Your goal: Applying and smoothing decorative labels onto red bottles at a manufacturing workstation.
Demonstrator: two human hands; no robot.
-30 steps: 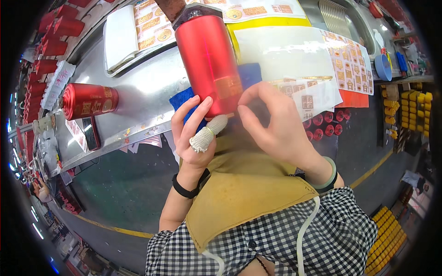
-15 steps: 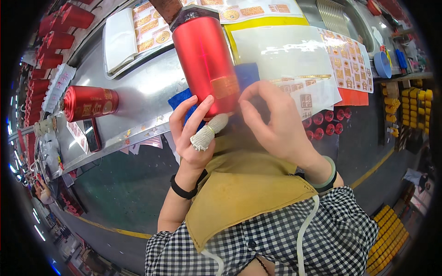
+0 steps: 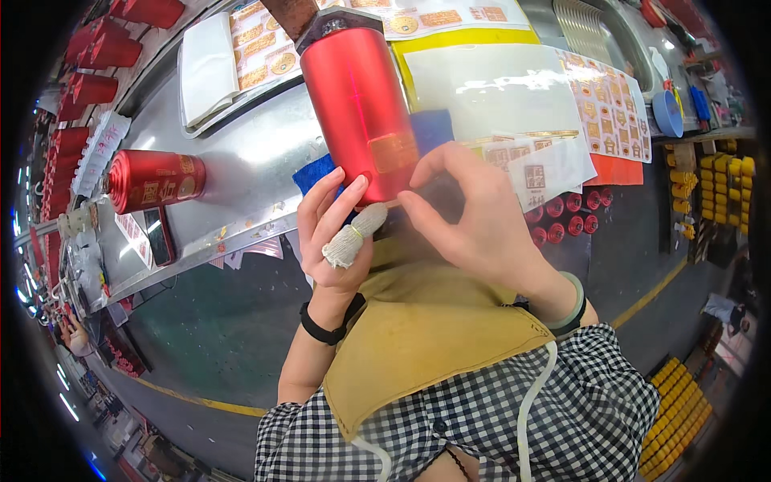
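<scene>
Left hand and right hand, fingers parted, at red cylinder (left thumb in pale wrap)

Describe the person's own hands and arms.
The left hand has an off-white fabric thumb cover, yellow-banded, and a black wristband. The right hand is ungloved, its wrist wearing a pale green bangle and a dark band. Both sleeves are short, black-and-white check.
</scene>
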